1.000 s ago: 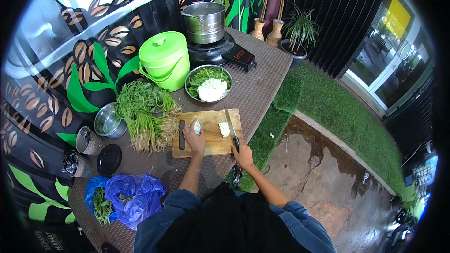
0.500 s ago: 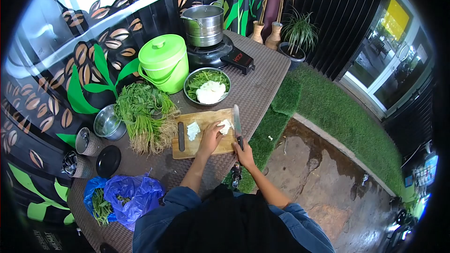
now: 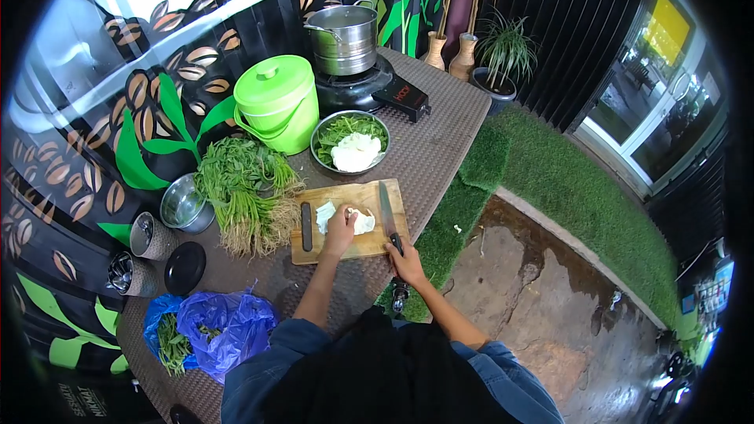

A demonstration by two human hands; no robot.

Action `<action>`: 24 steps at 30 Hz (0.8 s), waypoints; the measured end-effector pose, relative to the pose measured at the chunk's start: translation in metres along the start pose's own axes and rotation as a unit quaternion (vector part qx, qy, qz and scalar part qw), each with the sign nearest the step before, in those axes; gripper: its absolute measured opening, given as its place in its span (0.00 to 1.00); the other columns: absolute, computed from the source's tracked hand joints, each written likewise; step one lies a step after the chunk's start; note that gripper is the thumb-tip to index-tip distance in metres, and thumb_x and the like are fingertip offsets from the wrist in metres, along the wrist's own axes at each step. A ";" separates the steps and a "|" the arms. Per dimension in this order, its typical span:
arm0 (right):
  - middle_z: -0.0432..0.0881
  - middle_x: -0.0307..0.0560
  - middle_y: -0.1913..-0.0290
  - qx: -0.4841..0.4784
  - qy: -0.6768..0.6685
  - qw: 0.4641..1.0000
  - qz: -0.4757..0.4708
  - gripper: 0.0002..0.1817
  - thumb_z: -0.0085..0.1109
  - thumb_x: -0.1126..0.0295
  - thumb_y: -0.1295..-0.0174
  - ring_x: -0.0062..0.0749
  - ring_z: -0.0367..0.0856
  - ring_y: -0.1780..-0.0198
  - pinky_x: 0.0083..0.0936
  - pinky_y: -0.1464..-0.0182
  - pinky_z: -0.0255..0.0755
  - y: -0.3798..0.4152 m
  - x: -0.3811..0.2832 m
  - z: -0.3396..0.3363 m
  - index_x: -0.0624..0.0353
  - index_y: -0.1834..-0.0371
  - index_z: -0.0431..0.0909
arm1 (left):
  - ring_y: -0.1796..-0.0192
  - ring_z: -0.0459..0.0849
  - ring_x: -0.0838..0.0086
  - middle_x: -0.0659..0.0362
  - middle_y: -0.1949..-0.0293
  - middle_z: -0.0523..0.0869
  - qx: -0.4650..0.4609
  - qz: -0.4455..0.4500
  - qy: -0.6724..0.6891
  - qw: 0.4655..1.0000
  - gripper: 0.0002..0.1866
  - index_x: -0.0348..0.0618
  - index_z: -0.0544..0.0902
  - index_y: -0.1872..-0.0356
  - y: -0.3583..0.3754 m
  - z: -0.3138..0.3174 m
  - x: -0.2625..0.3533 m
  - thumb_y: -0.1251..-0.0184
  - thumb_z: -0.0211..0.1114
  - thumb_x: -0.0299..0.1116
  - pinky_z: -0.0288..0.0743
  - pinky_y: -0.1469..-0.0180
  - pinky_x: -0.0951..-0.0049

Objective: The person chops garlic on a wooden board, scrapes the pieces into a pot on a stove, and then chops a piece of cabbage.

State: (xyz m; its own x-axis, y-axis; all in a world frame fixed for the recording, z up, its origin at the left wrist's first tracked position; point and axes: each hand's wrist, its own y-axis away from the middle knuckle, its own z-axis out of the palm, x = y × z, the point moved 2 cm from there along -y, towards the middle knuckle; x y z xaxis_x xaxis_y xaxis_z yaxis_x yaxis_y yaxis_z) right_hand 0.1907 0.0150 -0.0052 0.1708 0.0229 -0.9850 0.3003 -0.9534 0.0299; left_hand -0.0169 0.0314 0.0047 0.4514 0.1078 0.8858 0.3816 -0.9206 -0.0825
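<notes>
A wooden cutting board (image 3: 345, 251) with a dark handle slot lies at the table's edge. On it are pale white leafy pieces, perhaps cabbage (image 3: 364, 222), in a small pile on the left and a larger one on the right. My left hand (image 3: 340, 233) is between them, its fingers bent and pressed together at the white leaf. My right hand (image 3: 407, 262) grips the black handle of a kitchen knife (image 3: 386, 206), whose blade lies over the board's right side, apart from the leaf. Beyond the board, a metal bowl (image 3: 316, 159) holds chopped greens (image 3: 345, 126) and more white leaf (image 3: 356, 152).
Left of the board lies a bunch of rooted greens (image 3: 247, 188). Behind stand a lidded green bucket (image 3: 276, 98) and a metal pot (image 3: 343, 41) on a black stove (image 3: 361, 94). Another metal bowl (image 3: 186, 208), cups (image 3: 155, 237), a black lid (image 3: 185, 267) and blue bags (image 3: 224, 330) line the left.
My left hand has moved left across the board, from the right-hand white piece to between the piles. The knife has shifted left from the board's right edge onto its surface.
</notes>
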 end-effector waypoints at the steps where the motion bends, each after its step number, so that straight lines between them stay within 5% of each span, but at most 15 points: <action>1: 0.72 0.40 0.83 -0.010 0.020 1.000 -0.001 0.13 0.54 0.62 0.31 0.24 0.71 0.88 0.25 0.83 0.65 0.004 -0.008 0.000 0.62 0.66 0.70 | 0.59 0.81 0.49 0.47 0.68 0.82 -0.002 -0.001 -0.001 1.000 0.13 0.37 0.77 0.53 0.003 0.003 0.005 0.33 0.62 0.34 0.73 0.56 0.57; 3: 0.75 0.50 0.82 -0.013 0.066 0.998 -0.009 0.15 0.55 0.61 0.32 0.34 0.75 0.85 0.31 0.78 0.69 0.009 -0.018 0.001 0.63 0.68 0.70 | 0.49 0.77 0.51 0.48 0.58 0.82 0.144 0.125 -0.146 0.971 0.17 0.40 0.78 0.49 0.012 0.004 0.021 0.39 0.67 0.32 0.71 0.47 0.58; 4: 0.75 0.50 0.82 -0.013 0.066 0.998 -0.009 0.15 0.55 0.61 0.32 0.34 0.75 0.85 0.31 0.78 0.69 0.008 -0.016 0.001 0.63 0.68 0.70 | 0.49 0.77 0.51 0.48 0.58 0.82 0.144 0.124 -0.146 0.971 0.17 0.40 0.78 0.49 0.017 0.003 0.031 0.39 0.67 0.32 0.71 0.47 0.58; 6: 0.79 0.63 0.76 0.021 0.162 0.984 -0.078 0.18 0.55 0.58 0.33 0.57 0.82 0.71 0.44 0.67 0.74 0.007 -0.018 0.000 0.66 0.60 0.73 | 0.43 0.73 0.54 0.49 0.50 0.78 0.107 0.181 -0.171 0.963 0.17 0.41 0.80 0.52 0.026 0.002 0.047 0.43 0.69 0.32 0.67 0.42 0.59; 9: 0.80 0.69 0.72 0.007 0.182 0.983 -0.033 0.19 0.54 0.57 0.33 0.65 0.80 0.65 0.49 0.62 0.73 0.007 -0.024 -0.004 0.68 0.60 0.74 | 0.45 0.73 0.56 0.53 0.50 0.76 0.024 0.208 -0.155 0.965 0.15 0.42 0.83 0.56 0.022 0.011 0.025 0.46 0.70 0.31 0.67 0.42 0.59; 19: 0.79 0.71 0.69 0.003 0.218 0.976 -0.005 0.18 0.54 0.60 0.33 0.66 0.80 0.63 0.48 0.62 0.73 0.013 -0.037 -0.001 0.68 0.57 0.75 | 0.46 0.71 0.60 0.57 0.51 0.76 0.078 0.180 -0.246 0.949 0.12 0.46 0.82 0.60 0.026 0.002 0.037 0.47 0.67 0.28 0.63 0.47 0.58; 24: 0.79 0.72 0.69 0.006 0.231 0.973 -0.030 0.17 0.54 0.61 0.33 0.66 0.80 0.63 0.48 0.62 0.73 0.015 -0.035 -0.002 0.69 0.59 0.74 | 0.46 0.71 0.60 0.59 0.54 0.79 0.051 0.246 -0.187 0.950 0.11 0.45 0.82 0.59 0.023 0.004 0.027 0.45 0.64 0.26 0.60 0.45 0.58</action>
State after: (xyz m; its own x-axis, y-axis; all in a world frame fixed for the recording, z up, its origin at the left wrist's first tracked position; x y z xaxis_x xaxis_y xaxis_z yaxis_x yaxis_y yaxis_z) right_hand 0.1915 0.0010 0.0300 0.5572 0.2083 -0.8038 0.3119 -0.9496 -0.0299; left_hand 0.0076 0.0152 0.0252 0.8430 -0.1818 0.5063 0.1188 -0.8550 -0.5048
